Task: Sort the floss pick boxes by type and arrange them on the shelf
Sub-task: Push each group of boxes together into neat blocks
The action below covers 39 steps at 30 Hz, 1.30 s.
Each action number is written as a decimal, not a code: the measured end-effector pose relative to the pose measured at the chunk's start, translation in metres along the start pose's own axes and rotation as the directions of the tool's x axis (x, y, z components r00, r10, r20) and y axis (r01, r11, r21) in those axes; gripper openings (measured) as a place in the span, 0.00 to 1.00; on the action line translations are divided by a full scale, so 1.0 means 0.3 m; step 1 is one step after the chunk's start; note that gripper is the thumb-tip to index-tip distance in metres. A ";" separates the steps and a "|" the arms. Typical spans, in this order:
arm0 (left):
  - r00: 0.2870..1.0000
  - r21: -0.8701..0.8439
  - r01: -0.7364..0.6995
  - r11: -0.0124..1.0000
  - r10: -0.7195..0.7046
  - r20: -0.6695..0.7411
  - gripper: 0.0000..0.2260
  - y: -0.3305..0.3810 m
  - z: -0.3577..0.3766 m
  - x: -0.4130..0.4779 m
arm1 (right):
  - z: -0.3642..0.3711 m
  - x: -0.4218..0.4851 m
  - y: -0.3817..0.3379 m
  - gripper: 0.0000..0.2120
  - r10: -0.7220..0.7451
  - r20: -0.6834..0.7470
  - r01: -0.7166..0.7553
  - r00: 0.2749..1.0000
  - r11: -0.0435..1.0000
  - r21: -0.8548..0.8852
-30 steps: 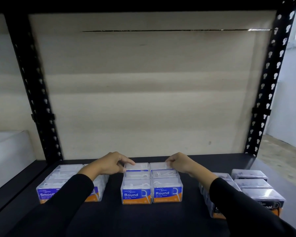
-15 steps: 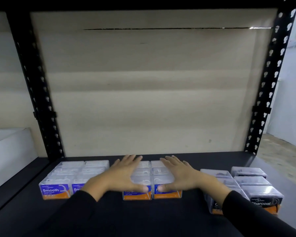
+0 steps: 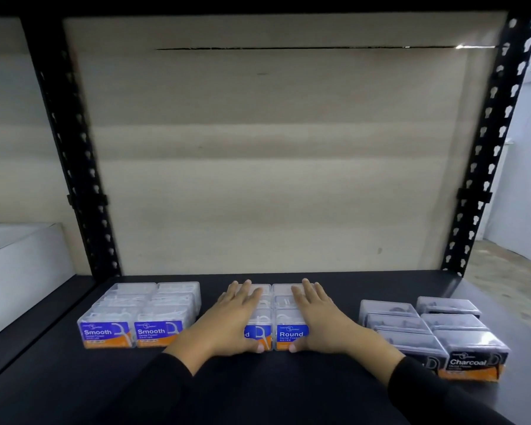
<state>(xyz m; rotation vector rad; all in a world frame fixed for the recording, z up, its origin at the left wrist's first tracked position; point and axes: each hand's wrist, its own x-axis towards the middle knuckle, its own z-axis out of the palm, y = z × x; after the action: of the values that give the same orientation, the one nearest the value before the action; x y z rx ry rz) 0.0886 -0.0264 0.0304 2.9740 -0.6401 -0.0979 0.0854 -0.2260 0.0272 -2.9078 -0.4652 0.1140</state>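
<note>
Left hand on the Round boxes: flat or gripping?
Flat. The left hand lies palm-down, fingers straight, atop the clear blue-labelled Round floss pick boxes.

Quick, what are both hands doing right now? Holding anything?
Left hand: open, fingers straight, resting flat on the Round boxes.
Right hand: open, fingers straight, flat on the same boxes.

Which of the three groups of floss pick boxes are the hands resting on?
The middle group, labelled Round: left hand and right hand lie flat on top. The Smooth group at left and Charcoal group at right have no hand on them.
</note>
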 end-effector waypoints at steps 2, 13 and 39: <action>1.000 -0.002 -0.002 1.000 0.002 -0.003 0.46 -0.005 0.004 0.002 | 0.000 0.001 -0.001 0.52 0.001 0.002 -0.001 1.000 1.000 0.005; 1.000 -0.017 0.008 1.000 -0.008 0.006 0.45 -0.020 0.008 0.010 | -0.005 0.012 -0.018 0.51 0.001 0.005 -0.001 1.000 1.000 0.009; 0.962 -0.093 -0.194 0.976 0.171 -0.214 0.34 0.238 -0.037 -0.060 | -0.065 -0.224 0.039 0.41 -0.090 -0.152 0.091 0.984 0.996 -0.002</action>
<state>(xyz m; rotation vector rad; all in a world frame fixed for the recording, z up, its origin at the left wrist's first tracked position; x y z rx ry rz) 0.0441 -0.0829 0.0501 2.7512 -0.8462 0.1789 0.0274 -0.2616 0.0470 -2.8572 -0.5677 -0.1189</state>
